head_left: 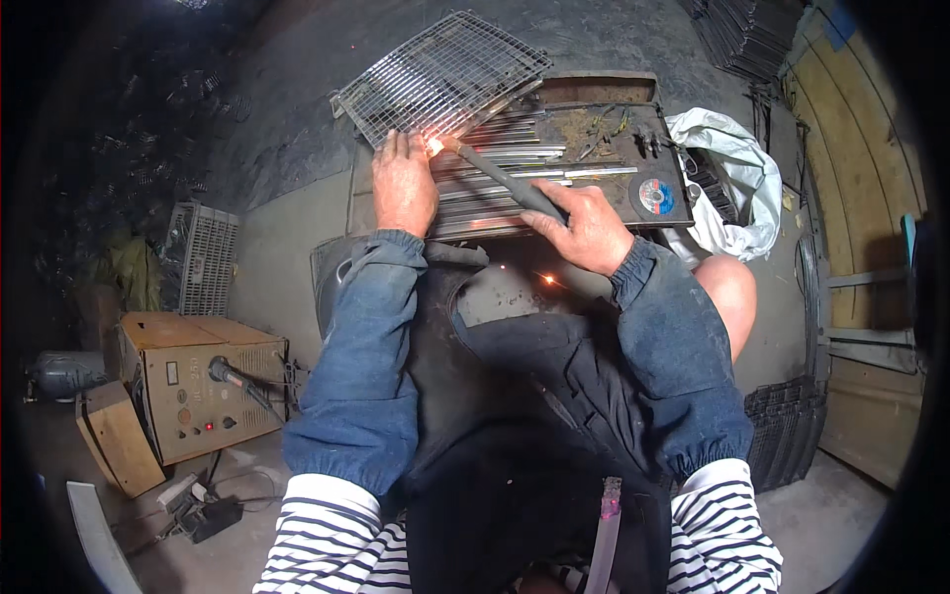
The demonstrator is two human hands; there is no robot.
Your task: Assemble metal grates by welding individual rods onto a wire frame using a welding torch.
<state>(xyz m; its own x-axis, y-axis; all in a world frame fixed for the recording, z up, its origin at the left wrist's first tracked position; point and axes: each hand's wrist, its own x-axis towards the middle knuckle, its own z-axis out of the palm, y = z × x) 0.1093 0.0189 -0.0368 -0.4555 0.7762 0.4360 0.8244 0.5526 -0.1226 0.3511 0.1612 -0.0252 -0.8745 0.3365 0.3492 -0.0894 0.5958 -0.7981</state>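
Observation:
My right hand [584, 226] is wrapped round the dark handle of a welding torch [500, 176]. The torch slants up to the left, and its copper-coloured tip ends at a bright orange glow. Right beside that glow, the fingers of my left hand [404, 193] are closed on the near edge of a wire grid [445, 74]. Its far end sits tilted over the low metal workbench [599, 91]. Under and beside the grid, several shiny metal strips [485, 203] lie across the bench. My left thumb is mostly hidden.
On the bench's right are a cutting disc [655, 196] and small metal pieces. A white sack [757, 178] holding dark parts stands beside it. The welding machine [213, 386] and a plastic crate [206, 259] are at left. A spark [550, 280] glows below the bench.

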